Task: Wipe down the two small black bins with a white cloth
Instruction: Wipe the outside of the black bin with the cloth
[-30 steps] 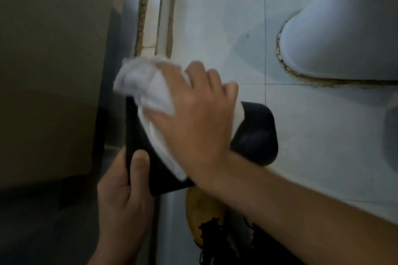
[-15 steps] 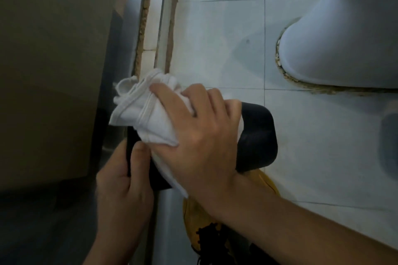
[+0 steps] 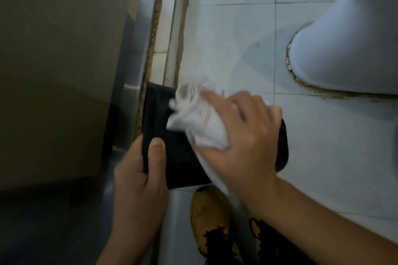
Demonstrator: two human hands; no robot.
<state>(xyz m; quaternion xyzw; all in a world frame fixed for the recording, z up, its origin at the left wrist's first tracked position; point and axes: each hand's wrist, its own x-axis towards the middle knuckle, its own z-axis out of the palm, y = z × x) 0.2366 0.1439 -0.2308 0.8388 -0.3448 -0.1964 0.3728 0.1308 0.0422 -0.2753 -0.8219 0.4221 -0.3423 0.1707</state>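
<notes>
A black bin point(image 3: 172, 157) is being gripped at its near-left edge by the left hand point(image 3: 137, 170); a bunched white cloth point(image 3: 200, 122) is being clutched against its top by the right hand point(image 3: 243, 135).

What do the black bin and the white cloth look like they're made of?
Black bin: probably plastic with a dull, slightly glossy finish, going by its smooth rounded rim. White cloth: soft woven fabric, likely cotton; it bunches and folds under the right hand.
</notes>
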